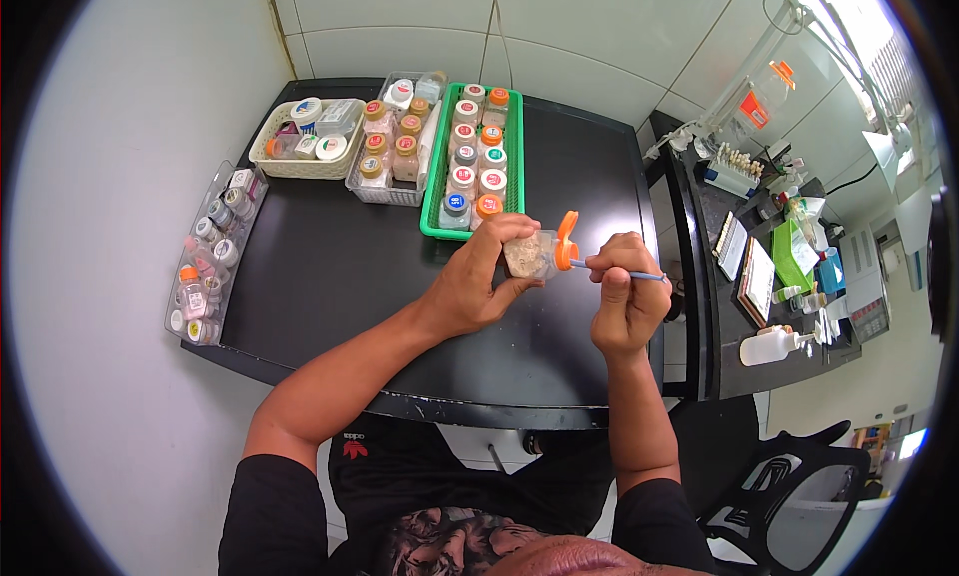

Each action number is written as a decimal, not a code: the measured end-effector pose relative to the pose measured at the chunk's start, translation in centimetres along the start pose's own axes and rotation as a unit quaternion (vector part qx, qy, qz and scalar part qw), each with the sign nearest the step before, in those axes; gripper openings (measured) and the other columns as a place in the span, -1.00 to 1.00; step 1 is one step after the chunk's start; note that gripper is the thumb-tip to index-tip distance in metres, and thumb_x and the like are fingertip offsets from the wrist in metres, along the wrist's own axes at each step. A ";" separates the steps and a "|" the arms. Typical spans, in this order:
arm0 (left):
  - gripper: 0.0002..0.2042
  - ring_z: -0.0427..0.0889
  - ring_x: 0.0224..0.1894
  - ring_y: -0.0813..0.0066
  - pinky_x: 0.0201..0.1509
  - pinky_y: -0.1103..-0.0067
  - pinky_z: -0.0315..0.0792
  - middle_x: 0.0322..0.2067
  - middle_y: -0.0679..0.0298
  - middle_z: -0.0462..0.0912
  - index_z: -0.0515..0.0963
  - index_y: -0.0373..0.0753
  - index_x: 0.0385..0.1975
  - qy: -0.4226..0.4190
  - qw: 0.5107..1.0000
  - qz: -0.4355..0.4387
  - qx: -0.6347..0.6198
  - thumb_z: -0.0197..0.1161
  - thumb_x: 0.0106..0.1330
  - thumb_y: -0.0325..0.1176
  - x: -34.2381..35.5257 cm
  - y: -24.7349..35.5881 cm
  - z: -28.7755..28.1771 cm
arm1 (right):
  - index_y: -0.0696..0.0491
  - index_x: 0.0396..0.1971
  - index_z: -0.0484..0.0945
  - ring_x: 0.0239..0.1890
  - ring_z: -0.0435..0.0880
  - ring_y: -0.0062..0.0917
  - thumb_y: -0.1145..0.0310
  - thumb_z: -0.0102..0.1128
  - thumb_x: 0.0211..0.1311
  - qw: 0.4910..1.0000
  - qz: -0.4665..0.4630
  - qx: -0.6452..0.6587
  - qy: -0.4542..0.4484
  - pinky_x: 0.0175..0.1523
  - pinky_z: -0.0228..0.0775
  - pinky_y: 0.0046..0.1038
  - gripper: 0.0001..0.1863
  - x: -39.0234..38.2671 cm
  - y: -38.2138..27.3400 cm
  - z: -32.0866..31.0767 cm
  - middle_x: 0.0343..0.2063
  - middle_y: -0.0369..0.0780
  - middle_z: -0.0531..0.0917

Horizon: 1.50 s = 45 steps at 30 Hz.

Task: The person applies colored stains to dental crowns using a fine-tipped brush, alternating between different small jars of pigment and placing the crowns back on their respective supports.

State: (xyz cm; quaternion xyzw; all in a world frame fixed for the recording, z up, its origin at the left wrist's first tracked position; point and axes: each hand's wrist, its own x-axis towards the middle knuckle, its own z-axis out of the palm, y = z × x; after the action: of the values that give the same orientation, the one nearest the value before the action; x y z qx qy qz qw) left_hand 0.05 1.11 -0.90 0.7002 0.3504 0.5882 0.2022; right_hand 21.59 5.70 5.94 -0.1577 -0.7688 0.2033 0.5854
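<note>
My left hand (479,281) grips a clear plastic jar (529,258) of beige, grainy material, tipped sideways with its orange flip lid (567,226) standing open. My right hand (627,286) is closed on a thin pale-blue stick (649,276), whose far end reaches the jar's mouth; whether the tip is inside is hard to make out. Just beyond my left hand, a green basket (430,216) holds two rows of jars with red, white, orange, grey and blue lids. Both hands are over the black table (539,366).
A grey basket (385,196) and a cream basket (300,169) of containers stand behind; a clear tray (185,316) of jars lies along the left edge. At right, a dark side desk (739,376) holds tools, a white bottle (767,347) and a lamp. A black chair (789,516) stands lower right.
</note>
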 end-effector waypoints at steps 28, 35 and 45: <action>-0.31 0.78 0.29 0.09 0.25 0.35 0.74 0.35 0.05 0.71 0.56 -0.21 0.41 0.065 0.990 0.049 0.118 0.39 0.22 -0.77 1.3 1.3 -1.0 | 0.16 -0.22 0.70 -0.43 0.61 -0.44 0.12 0.27 0.68 0.993 -0.117 -0.006 0.008 -0.21 0.43 -0.33 -0.62 0.4 0.1 0.2 -0.48 -0.23 0.68; -0.43 0.88 0.11 0.28 0.13 0.47 0.76 0.24 0.05 0.80 0.51 -0.30 0.40 0.085 0.995 -0.018 0.056 0.50 0.41 -0.60 0.6 1.4 -0.9 | 0.22 -0.18 0.72 -0.38 0.66 -0.42 0.27 0.29 0.66 0.998 -0.055 -0.009 -0.010 -0.15 0.46 -0.36 -0.71 0.5 -0.1 0.3 -0.41 -0.16 0.75; -0.36 0.85 0.11 0.41 -0.06 0.55 0.74 0.35 0.14 0.75 0.53 -0.20 0.40 0.049 0.997 -0.004 0.057 0.52 0.29 -0.64 0.8 1.4 -0.8 | 0.23 -0.23 0.64 -0.36 0.58 -0.51 0.16 0.10 0.79 0.997 0.027 0.071 0.013 -0.22 0.36 -0.45 -0.57 0.0 0.5 -0.1 -0.46 -0.20 0.63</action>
State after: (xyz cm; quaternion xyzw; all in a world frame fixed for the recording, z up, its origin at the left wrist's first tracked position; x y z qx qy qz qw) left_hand -0.34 0.60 0.81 0.6791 0.3960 0.6004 0.1470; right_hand 21.71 6.12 5.73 -0.1396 -0.7402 0.2709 0.5993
